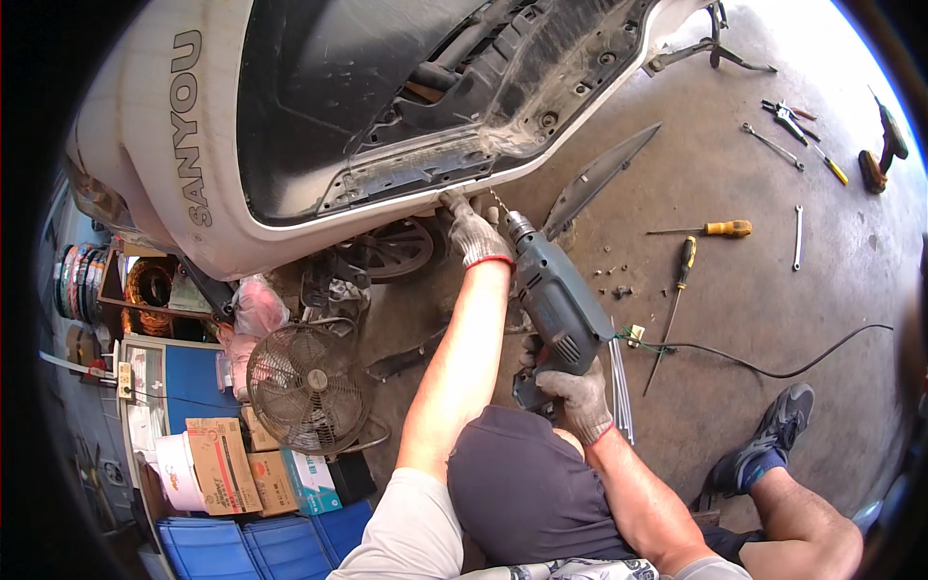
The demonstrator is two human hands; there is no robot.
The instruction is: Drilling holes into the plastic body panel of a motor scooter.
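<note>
My right hand (580, 394), in a pale knit work glove, is closed round the rear handle of a grey-green corded power drill (563, 304). The drill points up and slightly left. Its twist bit (498, 201) reaches close to the lower edge of a scooter's white body panel (387, 224); whether the tip touches cannot be made out. Just left of the bit, my gloved left hand (474, 232) grips that lower edge, fingers partly hidden. Dusty black plastic (416, 174) lines the inside of the panel.
Right on the floor lie two yellow-handled screwdrivers (727, 229), wrenches (797, 237), pliers (788, 121), a cordless drill (882, 150) and loose screws (622, 291). A black cord (773, 372) trails right. A metal fan (311, 387), cardboard boxes (222, 466) and blue bins (208, 549) stand left.
</note>
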